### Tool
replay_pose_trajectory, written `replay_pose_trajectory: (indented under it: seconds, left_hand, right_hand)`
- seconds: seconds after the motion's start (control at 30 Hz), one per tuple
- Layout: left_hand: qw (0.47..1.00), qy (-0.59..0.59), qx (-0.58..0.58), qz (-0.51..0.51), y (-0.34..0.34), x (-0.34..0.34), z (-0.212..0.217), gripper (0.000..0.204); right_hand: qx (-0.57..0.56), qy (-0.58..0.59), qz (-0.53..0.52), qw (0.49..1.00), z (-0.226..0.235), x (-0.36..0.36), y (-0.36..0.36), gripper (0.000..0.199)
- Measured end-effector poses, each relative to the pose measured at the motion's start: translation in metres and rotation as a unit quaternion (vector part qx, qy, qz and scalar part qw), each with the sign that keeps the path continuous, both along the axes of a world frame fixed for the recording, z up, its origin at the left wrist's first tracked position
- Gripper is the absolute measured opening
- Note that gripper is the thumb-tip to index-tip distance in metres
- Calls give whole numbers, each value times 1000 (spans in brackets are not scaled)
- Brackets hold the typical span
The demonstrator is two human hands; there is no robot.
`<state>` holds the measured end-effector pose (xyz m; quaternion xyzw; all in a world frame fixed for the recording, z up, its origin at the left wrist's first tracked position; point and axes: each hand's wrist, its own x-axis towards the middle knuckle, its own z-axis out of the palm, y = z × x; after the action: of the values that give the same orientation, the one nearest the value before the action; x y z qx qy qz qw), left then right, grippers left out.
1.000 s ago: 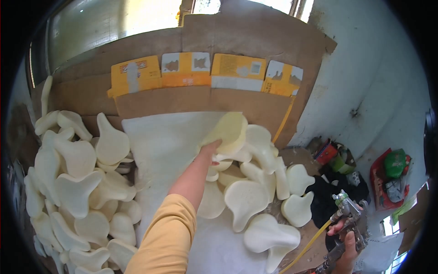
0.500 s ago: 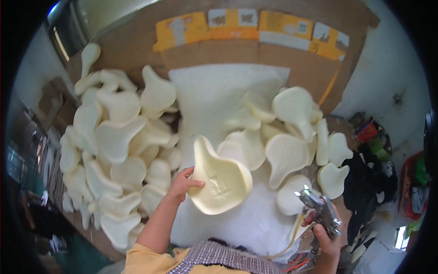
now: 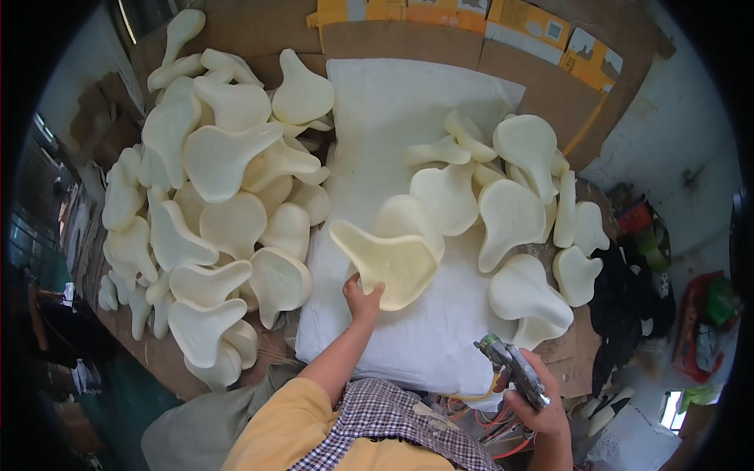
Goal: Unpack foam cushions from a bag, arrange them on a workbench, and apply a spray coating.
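Note:
My left hand (image 3: 364, 301) is closed on the near edge of a cream-coloured foam bicycle-seat pad (image 3: 398, 271). The pad is tilted, its hollow side facing me and its narrow nose pointing to the upper left. Directly behind it, partly covered, is another pale pad (image 3: 410, 216). At the lower right, my right hand (image 3: 540, 399) grips a metal spray gun (image 3: 514, 370), nozzle toward the upper left. The gun is apart from the held pad. My right fingers partly hide its handle and trigger.
A white padded sheet (image 3: 353, 353) covers the middle of the table. Heaped pads (image 3: 228, 161) stand on the left, with a smaller pile (image 3: 510, 212) on the right. Cardboard (image 3: 400, 43) lines the back. Red and yellow hoses (image 3: 510, 449) hang below the front edge. Dark cloth (image 3: 628, 314) lies at far right.
The held pad has been turned so its nose swings from upward to the upper left. My view has shifted, moving the table's contents up in the picture. Both hands keep their holds.

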<state>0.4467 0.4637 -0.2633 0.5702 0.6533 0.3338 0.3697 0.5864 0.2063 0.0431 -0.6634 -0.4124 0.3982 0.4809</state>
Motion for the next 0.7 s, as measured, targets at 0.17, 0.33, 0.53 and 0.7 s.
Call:
replay_pose_trajectory:
  seconds: [0.17, 0.33, 0.53, 0.7]
  left_hand:
    - [970, -221, -57, -86, 8, -22, 44, 42]
    - [972, -182, -68, -130, 0, -30, 58, 35]
    - [973, -177, -77, -125, 4, -33, 71, 33]
    - [783, -608, -74, -111, 104, -37, 166, 39]
  right_hand:
    - [-41, -39, 9, 998, 20, 0, -33, 55]
    - [-49, -44, 17, 998, 24, 5, -33, 55]
    - [86, 7, -19, 996, 37, -1, -25, 55]
    - [89, 16, -79, 993, 34, 10, -40, 61]
